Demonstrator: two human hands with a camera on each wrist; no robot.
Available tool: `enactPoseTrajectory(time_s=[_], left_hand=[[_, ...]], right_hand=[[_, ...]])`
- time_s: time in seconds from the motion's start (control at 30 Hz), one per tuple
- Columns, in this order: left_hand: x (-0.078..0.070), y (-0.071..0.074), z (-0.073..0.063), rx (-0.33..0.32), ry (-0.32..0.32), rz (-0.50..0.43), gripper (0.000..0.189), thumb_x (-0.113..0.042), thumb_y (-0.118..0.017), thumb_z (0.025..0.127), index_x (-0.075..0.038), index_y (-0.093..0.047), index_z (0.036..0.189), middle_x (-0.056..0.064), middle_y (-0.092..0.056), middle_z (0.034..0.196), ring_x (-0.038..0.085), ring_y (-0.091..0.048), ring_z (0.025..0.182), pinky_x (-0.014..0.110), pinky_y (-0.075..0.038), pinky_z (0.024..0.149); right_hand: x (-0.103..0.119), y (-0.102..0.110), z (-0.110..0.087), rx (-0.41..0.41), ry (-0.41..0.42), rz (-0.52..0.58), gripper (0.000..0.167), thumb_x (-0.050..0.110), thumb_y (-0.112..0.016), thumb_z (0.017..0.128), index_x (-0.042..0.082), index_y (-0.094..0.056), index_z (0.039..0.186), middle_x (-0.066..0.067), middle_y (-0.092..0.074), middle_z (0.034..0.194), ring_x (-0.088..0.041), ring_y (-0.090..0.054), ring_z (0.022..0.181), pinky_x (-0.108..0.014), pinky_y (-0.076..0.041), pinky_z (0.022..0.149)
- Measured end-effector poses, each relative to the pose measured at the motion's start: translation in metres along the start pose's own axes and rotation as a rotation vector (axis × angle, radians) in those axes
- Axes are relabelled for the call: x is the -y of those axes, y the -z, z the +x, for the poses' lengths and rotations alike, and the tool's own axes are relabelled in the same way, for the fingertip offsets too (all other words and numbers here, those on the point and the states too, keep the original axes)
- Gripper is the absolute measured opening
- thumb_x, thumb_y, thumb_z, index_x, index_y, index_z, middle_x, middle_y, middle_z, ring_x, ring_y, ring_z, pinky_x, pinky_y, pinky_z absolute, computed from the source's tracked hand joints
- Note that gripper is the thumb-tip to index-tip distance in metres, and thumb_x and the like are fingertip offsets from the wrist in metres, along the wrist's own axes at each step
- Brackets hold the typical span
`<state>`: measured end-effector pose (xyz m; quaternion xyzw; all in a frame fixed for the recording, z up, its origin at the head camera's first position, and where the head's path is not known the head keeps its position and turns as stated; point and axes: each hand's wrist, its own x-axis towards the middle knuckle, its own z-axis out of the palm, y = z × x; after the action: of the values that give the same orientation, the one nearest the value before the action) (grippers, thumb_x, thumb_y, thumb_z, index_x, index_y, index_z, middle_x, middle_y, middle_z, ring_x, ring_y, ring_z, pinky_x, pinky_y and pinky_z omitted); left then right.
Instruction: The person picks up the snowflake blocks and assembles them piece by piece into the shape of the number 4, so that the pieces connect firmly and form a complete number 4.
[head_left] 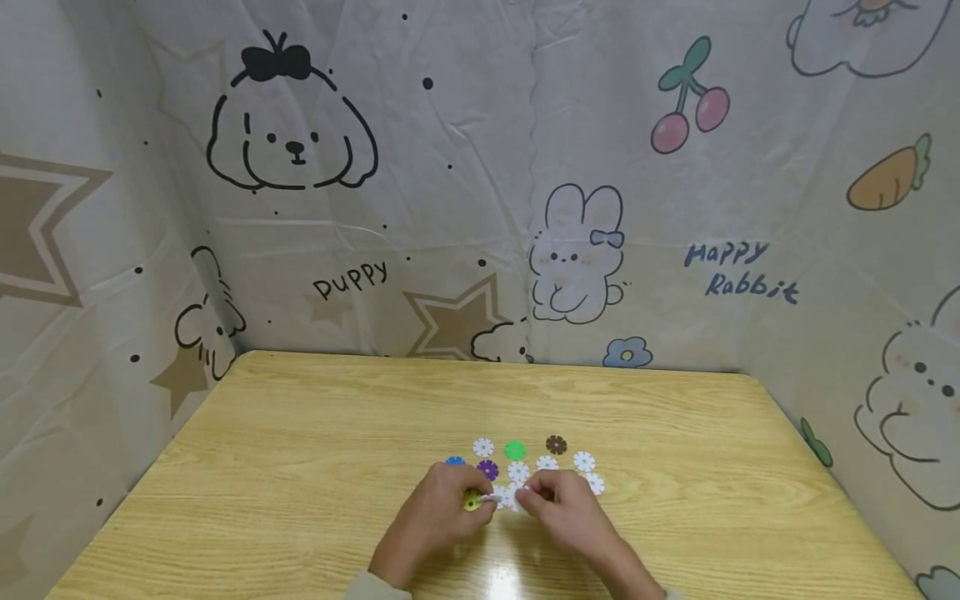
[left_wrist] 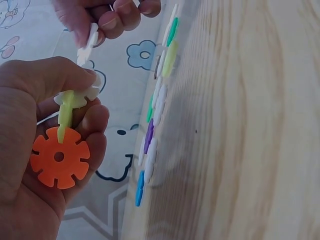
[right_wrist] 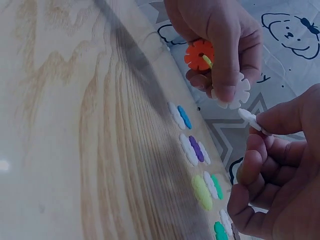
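My left hand [head_left: 442, 510] holds a small chain of notched plastic discs, pinching its white disc [right_wrist: 241, 93] between thumb and fingers. An orange disc [left_wrist: 45, 167] lies against the palm in the left wrist view, joined through a yellow disc [left_wrist: 65, 117] seen edge-on to the white one. Facing it, my right hand [head_left: 567, 507] pinches another white disc [right_wrist: 248, 118] by its edge, between thumb and index finger. A small gap shows between the two white discs in the right wrist view. Both hands are above the wooden table [head_left: 315, 467].
Loose discs lie in rows just beyond the hands: blue [head_left: 454, 461], purple [head_left: 487, 471], green [head_left: 514, 451], brown [head_left: 556, 446] and several white. A yellow disc [right_wrist: 202, 192] shows in the right wrist view. Patterned cloth [head_left: 450, 208] hangs around the table's back and sides.
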<state>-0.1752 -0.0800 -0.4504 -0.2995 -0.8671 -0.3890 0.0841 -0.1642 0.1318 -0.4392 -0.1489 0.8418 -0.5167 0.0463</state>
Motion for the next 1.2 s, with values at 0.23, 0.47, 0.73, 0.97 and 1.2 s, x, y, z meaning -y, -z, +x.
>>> enactPoseTrajectory(time_s=[0.23, 0.47, 0.73, 0.97, 1.2], left_hand=[[0.001, -0.002, 0.0, -0.002, -0.017, 0.003, 0.005, -0.007, -0.077, 0.08, -0.011, -0.074, 0.08, -0.011, -0.067, 0.078, -0.001, -0.055, 0.069, 0.02, -0.049, 0.065], [0.0, -0.004, 0.001, 0.002, -0.006, 0.002, 0.008, -0.007, -0.076, 0.081, -0.013, -0.073, 0.078, -0.013, -0.064, 0.075, 0.0, -0.052, 0.065, 0.019, -0.047, 0.062], [-0.001, -0.004, 0.002, -0.016, -0.01, 0.004, 0.013, -0.005, -0.077, 0.08, -0.014, -0.07, 0.074, -0.017, -0.059, 0.07, 0.001, -0.049, 0.062, 0.019, -0.045, 0.058], [-0.002, -0.005, 0.002, -0.05, -0.049, 0.017, 0.013, -0.004, -0.078, 0.079, -0.012, -0.071, 0.073, -0.013, -0.063, 0.071, 0.001, -0.052, 0.063, 0.017, -0.046, 0.06], [-0.003, -0.006, 0.002, -0.115, -0.103, -0.019, 0.015, 0.002, -0.079, 0.075, -0.01, -0.071, 0.071, -0.009, -0.065, 0.069, 0.0, -0.051, 0.061, 0.016, -0.045, 0.057]], right_hand=[[0.0, -0.002, 0.001, 0.021, -0.025, 0.067, 0.018, 0.012, -0.067, 0.093, 0.002, -0.066, 0.078, 0.004, -0.05, 0.063, -0.005, -0.042, 0.053, -0.021, -0.034, 0.047], [-0.001, -0.003, 0.002, 0.044, -0.033, 0.062, 0.024, 0.013, -0.064, 0.095, -0.001, -0.064, 0.076, 0.003, -0.052, 0.063, -0.005, -0.042, 0.053, -0.02, -0.033, 0.046], [0.001, -0.005, 0.001, 0.048, -0.03, 0.051, 0.03, 0.014, -0.063, 0.095, 0.001, -0.059, 0.068, 0.005, -0.047, 0.058, -0.005, -0.038, 0.051, -0.02, -0.031, 0.046], [0.001, -0.01, 0.0, -0.015, 0.004, 0.02, 0.03, 0.012, -0.064, 0.094, 0.006, -0.057, 0.065, 0.007, -0.046, 0.058, -0.005, -0.042, 0.054, -0.021, -0.036, 0.05], [0.003, -0.012, 0.0, -0.048, 0.028, 0.038, 0.029, 0.008, -0.065, 0.093, 0.004, -0.058, 0.066, 0.007, -0.046, 0.059, -0.004, -0.041, 0.054, -0.019, -0.034, 0.05]])
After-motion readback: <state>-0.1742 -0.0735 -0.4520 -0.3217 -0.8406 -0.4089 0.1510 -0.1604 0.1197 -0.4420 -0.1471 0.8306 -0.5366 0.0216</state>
